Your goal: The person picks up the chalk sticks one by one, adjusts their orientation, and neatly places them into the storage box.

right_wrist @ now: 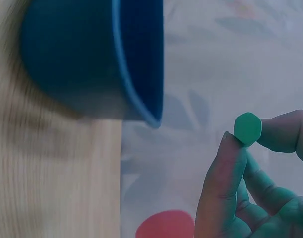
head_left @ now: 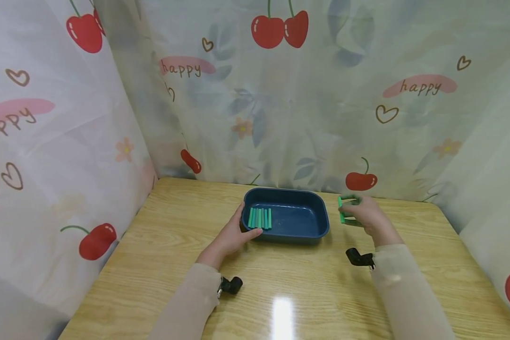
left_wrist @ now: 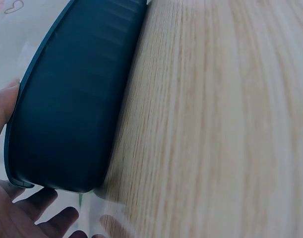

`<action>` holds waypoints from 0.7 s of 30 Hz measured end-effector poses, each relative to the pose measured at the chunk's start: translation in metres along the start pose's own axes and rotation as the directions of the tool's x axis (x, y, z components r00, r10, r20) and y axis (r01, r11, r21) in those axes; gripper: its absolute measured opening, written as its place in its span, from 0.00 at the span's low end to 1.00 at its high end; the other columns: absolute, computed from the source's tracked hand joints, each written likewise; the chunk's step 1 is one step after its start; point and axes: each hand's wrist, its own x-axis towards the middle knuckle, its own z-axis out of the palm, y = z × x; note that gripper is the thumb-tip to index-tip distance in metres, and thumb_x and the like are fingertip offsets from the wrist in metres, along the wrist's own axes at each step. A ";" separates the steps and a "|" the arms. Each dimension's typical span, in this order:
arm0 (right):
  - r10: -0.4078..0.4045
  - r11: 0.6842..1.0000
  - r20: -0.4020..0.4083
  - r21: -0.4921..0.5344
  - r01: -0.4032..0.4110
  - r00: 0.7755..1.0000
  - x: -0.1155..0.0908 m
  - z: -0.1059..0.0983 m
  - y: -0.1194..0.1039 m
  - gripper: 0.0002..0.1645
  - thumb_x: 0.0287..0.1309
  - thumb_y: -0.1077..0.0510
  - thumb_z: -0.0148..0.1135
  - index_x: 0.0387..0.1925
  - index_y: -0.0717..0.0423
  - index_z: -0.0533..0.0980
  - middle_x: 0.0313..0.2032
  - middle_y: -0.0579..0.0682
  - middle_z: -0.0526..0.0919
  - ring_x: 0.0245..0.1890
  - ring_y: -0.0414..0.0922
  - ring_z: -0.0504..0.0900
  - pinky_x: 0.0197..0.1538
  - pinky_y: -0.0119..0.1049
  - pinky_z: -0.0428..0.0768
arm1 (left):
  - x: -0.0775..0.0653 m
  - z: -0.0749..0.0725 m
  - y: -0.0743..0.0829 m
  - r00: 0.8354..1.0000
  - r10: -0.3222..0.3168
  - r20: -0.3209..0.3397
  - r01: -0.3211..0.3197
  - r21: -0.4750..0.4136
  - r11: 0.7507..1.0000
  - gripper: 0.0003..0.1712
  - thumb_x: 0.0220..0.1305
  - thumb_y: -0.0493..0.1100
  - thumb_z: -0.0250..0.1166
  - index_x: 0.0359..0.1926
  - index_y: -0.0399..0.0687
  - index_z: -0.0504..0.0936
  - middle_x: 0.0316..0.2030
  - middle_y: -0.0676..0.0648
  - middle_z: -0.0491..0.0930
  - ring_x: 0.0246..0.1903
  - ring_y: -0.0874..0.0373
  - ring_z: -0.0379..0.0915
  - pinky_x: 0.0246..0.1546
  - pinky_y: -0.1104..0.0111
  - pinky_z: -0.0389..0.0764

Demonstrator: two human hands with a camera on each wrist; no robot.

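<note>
A dark blue rectangular tray stands on the table, with several green sticks side by side in its left end. My left hand holds the tray's near left corner, thumb at the front rim and fingers along the left end. In the left wrist view the thumb touches the rim, and the other fingers spread by the end wall. Off the tray's right side, above the table, my right hand pinches one green stick between thumb and fingers. The right wrist view shows this stick's six-sided end.
The wooden table reaches back to a printed cloth hung behind it, with more cloth at both sides. Small black cameras sit on the wrists, over the sleeves. Glare shows at the front of the table.
</note>
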 end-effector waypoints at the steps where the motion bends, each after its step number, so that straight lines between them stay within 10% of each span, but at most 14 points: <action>1: -0.003 1.000 0.002 0.009 0.003 1.000 0.000 0.001 -0.002 0.37 0.66 0.59 0.60 0.71 0.68 0.59 0.46 0.57 0.75 0.39 0.46 0.80 0.47 0.44 0.85 | 0.000 0.000 0.000 1.000 0.000 0.001 0.000 0.000 1.000 0.61 0.61 0.59 0.72 0.81 0.60 0.39 0.79 0.45 0.47 0.76 0.45 0.45 0.72 0.46 0.52; 21: -0.035 0.987 0.033 0.157 0.029 0.999 0.014 0.049 -0.034 0.36 0.65 0.63 0.59 0.71 0.67 0.61 0.50 0.59 0.71 0.40 0.46 0.77 0.39 0.35 0.85 | 0.002 0.000 -0.002 1.000 -0.001 0.002 0.001 -0.003 1.000 0.61 0.60 0.59 0.72 0.81 0.61 0.39 0.79 0.44 0.47 0.76 0.44 0.46 0.72 0.45 0.52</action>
